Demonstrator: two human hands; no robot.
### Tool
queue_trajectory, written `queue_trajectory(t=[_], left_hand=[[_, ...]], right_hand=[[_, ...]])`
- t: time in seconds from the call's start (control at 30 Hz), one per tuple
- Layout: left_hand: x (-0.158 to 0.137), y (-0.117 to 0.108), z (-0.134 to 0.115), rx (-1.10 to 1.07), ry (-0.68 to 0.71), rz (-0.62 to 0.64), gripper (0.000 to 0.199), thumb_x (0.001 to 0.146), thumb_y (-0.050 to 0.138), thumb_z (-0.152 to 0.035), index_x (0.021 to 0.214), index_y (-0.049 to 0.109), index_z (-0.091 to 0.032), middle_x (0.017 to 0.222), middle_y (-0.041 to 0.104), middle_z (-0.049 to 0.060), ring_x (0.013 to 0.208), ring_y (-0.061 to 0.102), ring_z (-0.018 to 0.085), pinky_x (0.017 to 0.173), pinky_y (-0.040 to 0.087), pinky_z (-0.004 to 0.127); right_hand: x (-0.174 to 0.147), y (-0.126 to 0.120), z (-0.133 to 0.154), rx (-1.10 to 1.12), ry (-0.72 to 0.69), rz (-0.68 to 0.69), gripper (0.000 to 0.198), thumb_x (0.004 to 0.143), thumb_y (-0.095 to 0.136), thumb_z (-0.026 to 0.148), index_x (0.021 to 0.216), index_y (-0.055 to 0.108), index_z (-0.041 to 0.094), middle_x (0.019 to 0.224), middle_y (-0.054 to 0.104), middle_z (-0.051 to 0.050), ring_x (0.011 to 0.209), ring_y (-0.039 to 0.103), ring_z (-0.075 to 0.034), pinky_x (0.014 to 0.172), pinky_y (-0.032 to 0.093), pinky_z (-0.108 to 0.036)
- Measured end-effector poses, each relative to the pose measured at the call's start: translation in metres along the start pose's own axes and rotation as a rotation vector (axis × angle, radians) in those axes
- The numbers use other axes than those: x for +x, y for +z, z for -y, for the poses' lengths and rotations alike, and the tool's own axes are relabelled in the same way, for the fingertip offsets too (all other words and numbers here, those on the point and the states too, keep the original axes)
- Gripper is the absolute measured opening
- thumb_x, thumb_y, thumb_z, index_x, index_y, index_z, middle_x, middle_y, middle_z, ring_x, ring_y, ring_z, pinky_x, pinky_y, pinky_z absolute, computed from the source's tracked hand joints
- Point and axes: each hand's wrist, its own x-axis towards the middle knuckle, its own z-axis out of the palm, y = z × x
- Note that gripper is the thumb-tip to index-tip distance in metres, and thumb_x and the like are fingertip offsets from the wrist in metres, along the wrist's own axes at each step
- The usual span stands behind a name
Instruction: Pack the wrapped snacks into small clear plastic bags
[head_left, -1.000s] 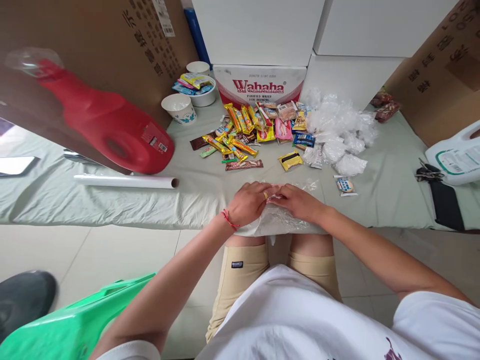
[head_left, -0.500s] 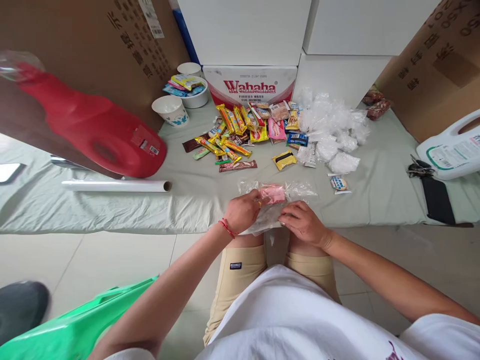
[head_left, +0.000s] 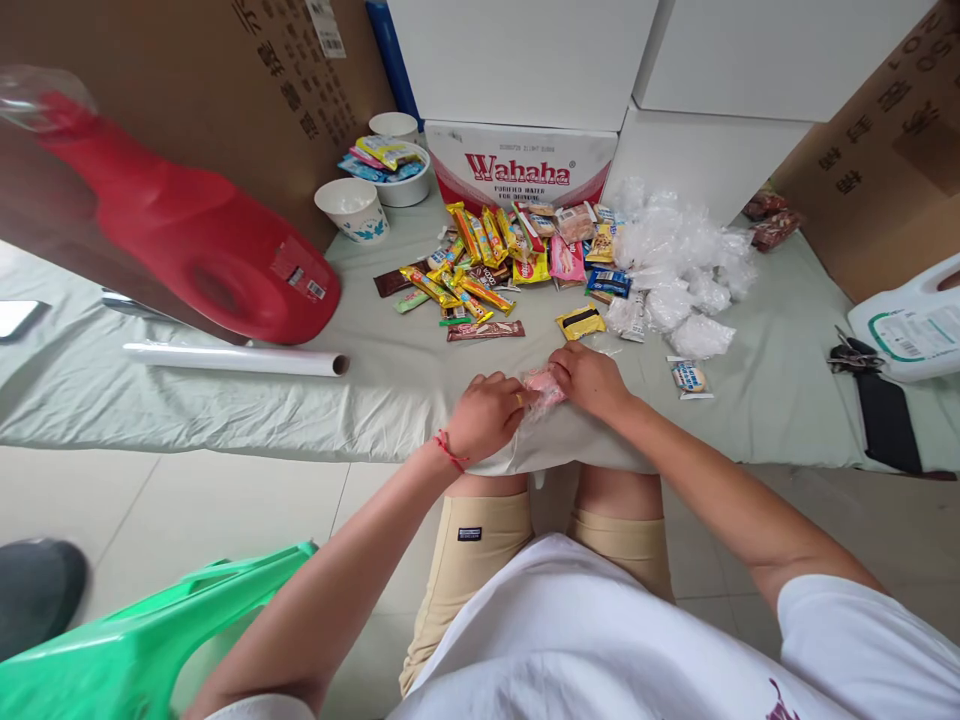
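A small pink packet (head_left: 543,390) lies near the table's front edge, with clear plastic film (head_left: 534,408) gathered around it. My left hand (head_left: 486,415) is closed at the packet's left side, its fingertips pressing on the film. From the right, my right hand (head_left: 589,378) pinches the film at the packet's upper right edge. Beyond my hands spreads a heap of wrapped snacks (head_left: 480,285), with a yellow packet (head_left: 580,322) closest to my right hand. Clear plastic-wrapped bundles (head_left: 675,265) are piled to the right of the snacks.
A white roll (head_left: 232,358) and a red jug (head_left: 217,250) lie at left. Paper cups (head_left: 352,210) and a bowl of packets (head_left: 405,185) stand behind. Boxes (head_left: 525,165) line the back. At right are a small packet (head_left: 690,378), keys (head_left: 855,353), a phone (head_left: 889,420) and a white jug (head_left: 915,325).
The film that lay spread around the pink packet is now gathered close about it. My right hand has moved up and over to the packet's far right side. The view has shifted slightly.
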Motion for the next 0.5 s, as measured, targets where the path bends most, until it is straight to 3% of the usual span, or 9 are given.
queue_trajectory(t=[0.13,0.2,0.27,0.33,0.4,0.5], left_hand=[[-0.038,0.007,0.030,-0.246,-0.317,-0.153,0.032,0.090,0.044,-0.018,0.091,0.077,-0.021,0.092,0.076,0.006,0.088,0.067,0.022,0.087,0.053,0.037],[-0.059,0.011,0.040,-0.259,-0.401,-0.212,0.029,0.085,0.046,-0.019,0.090,0.075,-0.020,0.090,0.075,0.006,0.088,0.068,0.023,0.085,0.055,0.037],[-0.073,0.014,0.038,-0.181,-0.361,-0.328,0.034,0.082,0.051,-0.021,0.107,0.074,-0.018,0.103,0.074,0.010,0.100,0.067,0.027,0.092,0.055,0.042],[-0.076,0.018,0.027,-0.071,-0.223,-0.427,0.050,0.081,0.058,-0.024,0.129,0.066,-0.017,0.131,0.067,0.016,0.125,0.059,0.034,0.108,0.048,0.052],[-0.067,0.025,0.012,0.021,-0.083,-0.428,0.059,0.084,0.065,-0.032,0.142,0.059,-0.023,0.155,0.053,0.017,0.148,0.042,0.038,0.122,0.029,0.061],[-0.043,0.033,-0.004,0.086,-0.007,-0.348,0.063,0.088,0.069,-0.042,0.148,0.053,-0.028,0.162,0.048,0.015,0.158,0.026,0.039,0.126,0.002,0.068]], right_hand=[[-0.001,0.002,0.001,0.006,0.071,0.009,0.031,0.105,0.043,0.029,0.114,0.072,0.022,0.115,0.068,-0.008,0.096,0.064,-0.021,0.069,0.038,-0.029],[-0.001,0.002,0.003,0.006,0.085,0.014,0.031,0.106,0.043,0.029,0.114,0.072,0.022,0.115,0.068,-0.008,0.096,0.064,-0.021,0.067,0.037,-0.030],[-0.001,0.001,0.006,-0.008,0.096,0.020,0.031,0.106,0.042,0.029,0.113,0.072,0.022,0.115,0.068,-0.008,0.095,0.064,-0.021,0.065,0.035,-0.030],[0.000,0.000,0.008,-0.031,0.108,0.026,0.032,0.106,0.041,0.029,0.112,0.072,0.022,0.115,0.068,-0.008,0.092,0.064,-0.021,0.064,0.033,-0.030],[0.000,-0.001,0.010,-0.054,0.116,0.030,0.032,0.107,0.040,0.030,0.111,0.071,0.022,0.114,0.068,-0.008,0.090,0.064,-0.021,0.063,0.031,-0.030],[-0.001,-0.001,0.010,-0.073,0.105,0.023,0.032,0.107,0.041,0.032,0.112,0.071,0.023,0.113,0.068,-0.008,0.090,0.064,-0.021,0.062,0.030,-0.030]])
